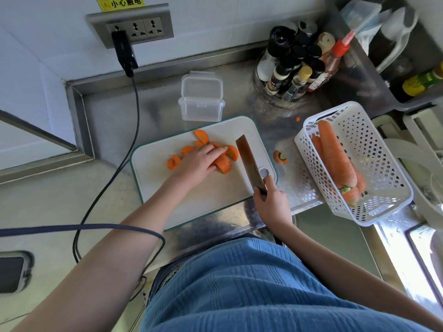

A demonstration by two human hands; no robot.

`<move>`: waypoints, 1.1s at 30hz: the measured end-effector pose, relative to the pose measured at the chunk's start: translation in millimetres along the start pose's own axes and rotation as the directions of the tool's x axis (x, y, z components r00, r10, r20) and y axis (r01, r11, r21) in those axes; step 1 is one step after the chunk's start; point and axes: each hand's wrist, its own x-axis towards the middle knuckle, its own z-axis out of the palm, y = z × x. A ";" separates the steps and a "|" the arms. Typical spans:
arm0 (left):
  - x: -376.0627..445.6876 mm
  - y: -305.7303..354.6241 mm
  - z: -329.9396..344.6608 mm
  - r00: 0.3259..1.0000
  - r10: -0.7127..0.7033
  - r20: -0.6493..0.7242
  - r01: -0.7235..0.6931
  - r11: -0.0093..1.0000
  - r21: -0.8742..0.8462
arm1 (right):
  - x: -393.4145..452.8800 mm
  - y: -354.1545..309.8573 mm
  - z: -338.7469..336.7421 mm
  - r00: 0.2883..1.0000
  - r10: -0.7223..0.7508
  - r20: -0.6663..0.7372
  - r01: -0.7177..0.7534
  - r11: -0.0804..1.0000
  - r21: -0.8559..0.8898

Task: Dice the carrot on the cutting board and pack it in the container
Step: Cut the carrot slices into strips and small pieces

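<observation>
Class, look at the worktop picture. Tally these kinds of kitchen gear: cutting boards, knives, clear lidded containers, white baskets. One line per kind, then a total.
Cutting board: 1
Knife, gripped by the right hand: 1
Clear container, lid on: 1
White basket, holding whole carrots: 1
Total: 4

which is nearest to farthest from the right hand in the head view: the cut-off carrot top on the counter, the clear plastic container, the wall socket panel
From the right hand holding the knife:
1. Cut-off carrot top, on the steel counter just right of the cutting board.
2. Clear plastic container, beyond the board's far edge.
3. Grey wall socket panel, up on the wall, far left.
</observation>
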 end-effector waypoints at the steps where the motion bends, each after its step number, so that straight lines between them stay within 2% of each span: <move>1: 1.0 0.5 0.3 1.000 0.008 0.012 -0.008 1.000 -0.006 | 0.1 0.2 -0.4 1.000 0.001 0.002 -0.001 1.000 0.002; 8: -0.2 3.7 -2.4 0.998 0.060 0.008 -0.061 0.998 0.030 | 0.3 -1.0 -0.5 1.000 -0.001 0.002 0.001 1.000 0.002; 10: -4.2 9.1 0.7 1.000 0.000 -0.004 0.000 1.000 -0.026 | 0.5 -1.8 -0.7 1.000 -0.006 -0.002 0.006 1.000 0.013; 14: -18.5 27.2 8.1 0.951 -0.273 -0.148 0.235 0.944 -0.229 | -0.4 -2.3 -0.9 1.000 -0.010 -0.028 0.011 1.000 0.029; 17: -29.5 42.3 9.0 0.942 -0.240 -0.234 0.204 0.964 -0.170 | -2.1 -5.1 -0.2 0.999 -0.020 -0.037 0.022 0.999 0.041; 19: -35.0 52.7 8.0 0.943 -0.278 -0.183 0.235 0.945 -0.228 | -3.3 -7.7 1.3 0.999 -0.034 -0.035 0.036 0.998 0.046; 23: -44.4 65.9 14.5 0.891 -0.454 -0.011 0.397 0.789 -0.468 | -4.9 -10.2 5.1 0.998 -0.050 -0.040 0.052 0.996 0.075; 27: -51.2 73.6 15.4 0.738 -0.665 0.117 0.564 0.512 -0.648 | -6.4 -11.1 7.2 0.999 -0.033 -0.038 0.037 0.994 0.099; 28: -53.3 74.1 15.7 0.715 -0.688 0.124 0.572 0.473 -0.670 | -6.9 -11.6 7.5 0.999 -0.030 -0.036 0.034 0.994 0.103; 30: -57.6 72.9 16.8 0.722 -0.684 0.107 0.559 0.485 -0.673 | -7.8 -12.3 8.0 0.999 -0.025 -0.031 0.028 0.993 0.110; 33: -63.6 68.9 22.1 0.769 -0.637 0.044 0.540 0.612 -0.578 | -8.7 -12.6 8.5 0.999 -0.023 -0.027 0.026 0.993 0.117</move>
